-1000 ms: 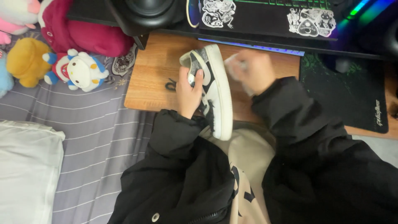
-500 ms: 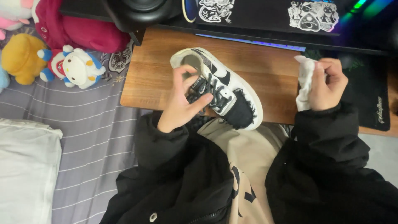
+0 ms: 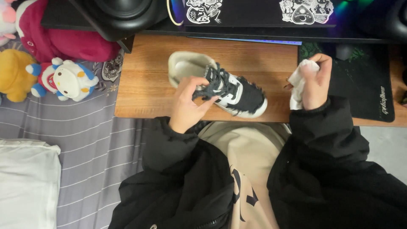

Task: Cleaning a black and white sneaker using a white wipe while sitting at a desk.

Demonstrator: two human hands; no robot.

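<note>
Nearest the camera: black jacket sleeves (image 3: 322, 169) w/ a beige garment (image 3: 250, 169) showing between them, over the person's lap.

Left hand (image 3: 188, 104) sits at the near edge of the wooden desk (image 3: 148, 85), fingers curled around the sneaker (image 3: 220, 85), thumb and fingertips pinching into the dark laces approx. mid-shoe. The sneaker is black and white w/ a pale sole, lying across the middle of the desk: heel opening toward the far left, toe pointing to the near right, almost at the near edge. It rests on the wood, tilted a bit toward the hand.

Right hand (image 3: 316, 82) is off to the right, well apart from the shoe, closed around a crumpled white wipe (image 3: 299, 82); the wipe hangs down from the fist, above the desk near its right end, just beside the black mouse mat (image 3: 369, 89). Can't tell if the wipe touches the wood.

Left of the desk: grey striped bedding (image 3: 85, 144) w/ a white pillow (image 3: 25, 182) at the near left corner; further back, plush toys – a white one w/ blue and red bits (image 3: 70, 80), a yellow one (image 3: 12, 76), a big magenta one (image 3: 63, 40).

Far edge of the desk: a black speaker (image 3: 123, 15) at the left, then a dark sticker-covered panel (image 3: 254, 10) w/ coloured light glowing along it.
</note>
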